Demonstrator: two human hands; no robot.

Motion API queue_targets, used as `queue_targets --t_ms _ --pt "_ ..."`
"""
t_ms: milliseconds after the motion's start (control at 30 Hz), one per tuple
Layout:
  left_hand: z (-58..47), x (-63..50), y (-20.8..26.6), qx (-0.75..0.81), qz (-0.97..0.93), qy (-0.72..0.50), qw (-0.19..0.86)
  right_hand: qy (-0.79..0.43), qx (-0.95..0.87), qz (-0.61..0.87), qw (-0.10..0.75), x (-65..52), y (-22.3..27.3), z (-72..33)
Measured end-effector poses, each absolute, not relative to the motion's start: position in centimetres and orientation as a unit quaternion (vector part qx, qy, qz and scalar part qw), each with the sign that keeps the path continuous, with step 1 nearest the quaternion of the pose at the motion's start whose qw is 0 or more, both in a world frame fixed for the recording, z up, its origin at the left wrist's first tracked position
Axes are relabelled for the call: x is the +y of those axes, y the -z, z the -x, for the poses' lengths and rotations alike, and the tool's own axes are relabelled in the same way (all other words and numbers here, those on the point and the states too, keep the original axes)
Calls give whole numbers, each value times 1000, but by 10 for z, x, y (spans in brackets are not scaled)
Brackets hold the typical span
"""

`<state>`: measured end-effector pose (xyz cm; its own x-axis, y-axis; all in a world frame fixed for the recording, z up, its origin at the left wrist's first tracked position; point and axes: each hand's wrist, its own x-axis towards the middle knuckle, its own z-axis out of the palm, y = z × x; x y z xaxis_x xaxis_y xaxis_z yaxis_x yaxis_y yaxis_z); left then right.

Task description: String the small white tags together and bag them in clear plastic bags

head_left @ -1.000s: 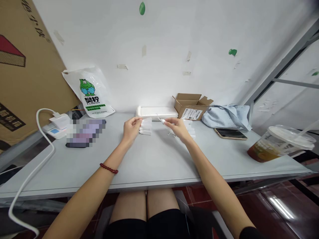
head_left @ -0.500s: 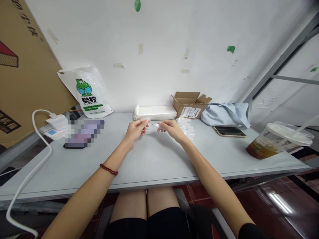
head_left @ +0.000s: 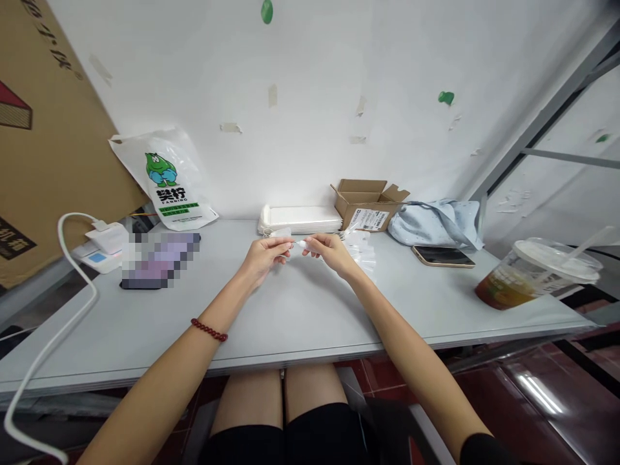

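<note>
Small white tapered plastic-looking piece [head_left: 301, 245]: pinched by right hand [head_left: 330, 250], presumably baring its tip; left hand [head_left: 263, 254], fingertips pressed together, contents unclear.

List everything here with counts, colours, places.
Carton: one, brown, left
Plastic bag: one, white, back left
Charger: one, white, left
Cable: one, white, left
Pixelated item: one, purple, left
Stack: one, white, back
Box: one, brown, back
Cloth bag: one, blue, back right
Phone: one, black, right
Cup: one, clear, right
Packets: several, clear, before box
Small piece: one, white, centre
Table: one, grey, below
Wall: one, white, behind
Patches: three, green, above
Tape scraps: several, beige, wall
Bracelet: one, red, lower left
Left hand: one, bare, centre
Right hand: one, bare, centre
Legs: two, bottom
</note>
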<state>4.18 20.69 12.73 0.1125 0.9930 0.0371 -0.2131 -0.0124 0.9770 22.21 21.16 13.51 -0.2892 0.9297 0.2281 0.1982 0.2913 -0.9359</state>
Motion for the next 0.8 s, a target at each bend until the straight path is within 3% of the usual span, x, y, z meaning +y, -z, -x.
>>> queue_targets --t_ms 800 --pt "-38 214 -120 409 -456 -543 575 -426 -675 426 427 209 -137 -222"
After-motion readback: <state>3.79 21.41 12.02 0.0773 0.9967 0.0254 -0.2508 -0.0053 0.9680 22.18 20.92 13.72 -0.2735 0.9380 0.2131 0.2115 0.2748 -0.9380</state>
